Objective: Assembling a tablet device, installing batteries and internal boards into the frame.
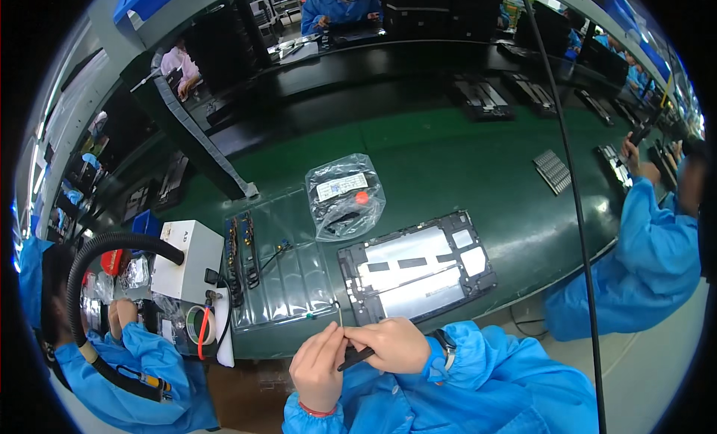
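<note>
My left hand (317, 365) and my right hand (390, 345) meet at the near edge of the bench, fingertips pinched together. Between them a thin pale strip (340, 314) with a small dark tip stands up; it looks like a short cable, but its lower end is hidden by my fingers. A slim black stick-like tool (355, 359) lies under my right hand's fingers, its kind unclear. Just beyond my hands is an opened flat device housing (411, 267), black-framed with silver panels. Several small cables (243, 251) lie on the clear ribbed sheet (287, 299) to the left.
A clear plastic bag (345, 197) with dark contents lies behind the housing. At left stand a white box (188, 261) with a black hose (112, 243) and a tape roll (200, 326). A black cord (571, 180) hangs at right. Co-workers in blue sit on both sides.
</note>
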A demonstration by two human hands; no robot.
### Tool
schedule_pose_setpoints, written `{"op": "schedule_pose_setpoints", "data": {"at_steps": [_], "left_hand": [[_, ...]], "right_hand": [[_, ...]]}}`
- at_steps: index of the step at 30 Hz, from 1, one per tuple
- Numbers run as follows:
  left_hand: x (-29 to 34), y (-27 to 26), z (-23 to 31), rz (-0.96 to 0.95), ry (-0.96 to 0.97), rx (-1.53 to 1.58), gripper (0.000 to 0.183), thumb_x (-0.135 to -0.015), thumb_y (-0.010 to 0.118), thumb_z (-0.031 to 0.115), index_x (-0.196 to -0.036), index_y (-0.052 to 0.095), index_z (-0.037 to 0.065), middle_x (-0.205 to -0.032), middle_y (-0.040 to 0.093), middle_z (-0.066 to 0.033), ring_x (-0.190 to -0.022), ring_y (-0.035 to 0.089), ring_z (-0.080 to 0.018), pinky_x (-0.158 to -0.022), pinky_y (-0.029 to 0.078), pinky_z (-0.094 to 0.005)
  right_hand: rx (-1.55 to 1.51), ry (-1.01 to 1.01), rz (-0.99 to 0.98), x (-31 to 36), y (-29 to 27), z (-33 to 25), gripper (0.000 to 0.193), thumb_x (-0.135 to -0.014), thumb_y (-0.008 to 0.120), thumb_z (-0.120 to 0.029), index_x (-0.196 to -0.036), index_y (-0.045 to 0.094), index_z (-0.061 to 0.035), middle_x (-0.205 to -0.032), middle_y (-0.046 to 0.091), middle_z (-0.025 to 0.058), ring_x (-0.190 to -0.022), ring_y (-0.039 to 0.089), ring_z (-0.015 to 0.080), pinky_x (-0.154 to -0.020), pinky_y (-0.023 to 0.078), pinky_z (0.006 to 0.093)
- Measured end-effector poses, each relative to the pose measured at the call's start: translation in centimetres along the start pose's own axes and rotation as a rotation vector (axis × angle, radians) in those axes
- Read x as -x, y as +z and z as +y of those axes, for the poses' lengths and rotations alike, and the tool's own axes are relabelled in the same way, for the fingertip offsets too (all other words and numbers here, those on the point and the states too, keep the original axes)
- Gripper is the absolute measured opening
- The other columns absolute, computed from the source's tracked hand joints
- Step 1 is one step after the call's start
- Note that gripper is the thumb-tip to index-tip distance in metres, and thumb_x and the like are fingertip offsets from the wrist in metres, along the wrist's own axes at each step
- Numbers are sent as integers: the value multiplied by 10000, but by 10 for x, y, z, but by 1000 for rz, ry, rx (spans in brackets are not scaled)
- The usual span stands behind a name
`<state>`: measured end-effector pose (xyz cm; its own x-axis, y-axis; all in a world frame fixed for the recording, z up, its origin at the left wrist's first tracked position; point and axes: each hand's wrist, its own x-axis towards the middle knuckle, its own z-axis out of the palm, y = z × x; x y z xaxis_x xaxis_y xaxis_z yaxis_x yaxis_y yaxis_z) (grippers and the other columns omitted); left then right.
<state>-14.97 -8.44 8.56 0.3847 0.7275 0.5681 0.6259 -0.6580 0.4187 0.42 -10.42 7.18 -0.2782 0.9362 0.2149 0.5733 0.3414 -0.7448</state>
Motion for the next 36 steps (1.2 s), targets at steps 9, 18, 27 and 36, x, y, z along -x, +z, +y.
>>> {"op": "schedule_pose_setpoints", "data": {"at_steps": [9, 18, 27, 36], "left_hand": [[-6, 3, 10, 53, 95, -153, 187, -661, 656, 13, -847, 635, 9, -858, 633, -84, -733, 614, -242, -629, 500, -318], [-11, -10, -8, 100, 117, -132, 187, -634, 597, -83, -802, 606, 0, -808, 625, -110, -728, 609, -269, -656, 491, -331], [143, -45, -103, 61, -625, -594, 88, -781, 579, 50, -846, 604, -4, -810, 607, -148, -737, 585, -308, -668, 470, -364], [137, -47, -91, -258, -820, -572, 85, -756, 589, 70, -777, 657, 24, -780, 632, -151, -693, 611, -310, -639, 494, -364]], "right_hand": [[33, -11, 117, 4, -3, -2, 379, -676, 586, -72, -1054, 566, -49, -656, 590, 73, -582, 588, 265, -487, 447, 344], [-42, -45, 99, 7, -6, -3, 410, -676, 587, -68, -1086, 574, -63, -689, 617, 75, -595, 600, 256, -525, 472, 337], [-252, -28, -34, 11, -11, -3, 499, -642, 543, 0, -1138, 553, -56, -761, 624, 51, -679, 617, 233, -601, 490, 310], [-323, -81, -67, 9, -5, 1, 381, -738, 536, -18, -1118, 564, -38, -762, 639, 73, -691, 632, 250, -619, 500, 310]]}}
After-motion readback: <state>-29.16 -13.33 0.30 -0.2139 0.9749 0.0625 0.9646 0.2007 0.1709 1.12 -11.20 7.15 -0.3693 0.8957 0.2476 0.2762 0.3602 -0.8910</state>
